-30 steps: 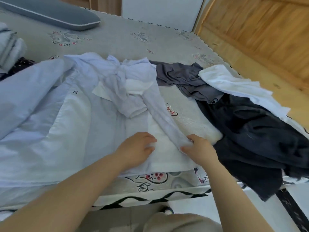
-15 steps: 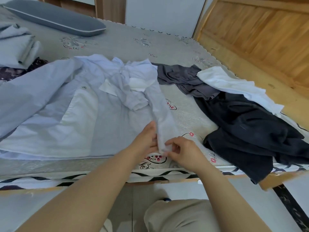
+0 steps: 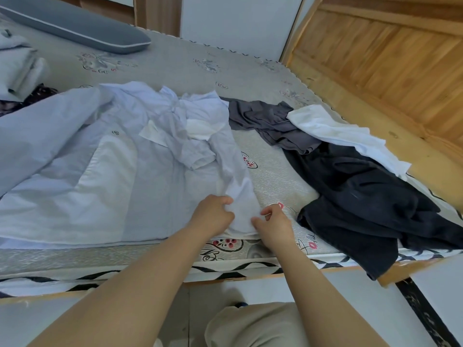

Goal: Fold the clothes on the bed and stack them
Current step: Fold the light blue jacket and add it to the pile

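Step in hand: first fold of light-blue shirt (image 3: 107, 171), spread on bed (image 3: 175, 68) near front edge. Left hand (image 3: 213, 216) & right hand (image 3: 274, 222) each pinch sleeve end (image 3: 241, 209); grip narrow, holding cloth. Next, prob.: lay sleeve across shirt body, smooth flat. Dark clothes (image 3: 363, 201) to right, unfolded.

Single head-worn wide-angle view, looking forward and down from the near edge of the grey patterned mattress (image 3: 275, 181), forearms close in foreground, orange wooden headboard (image 3: 390, 71) at right
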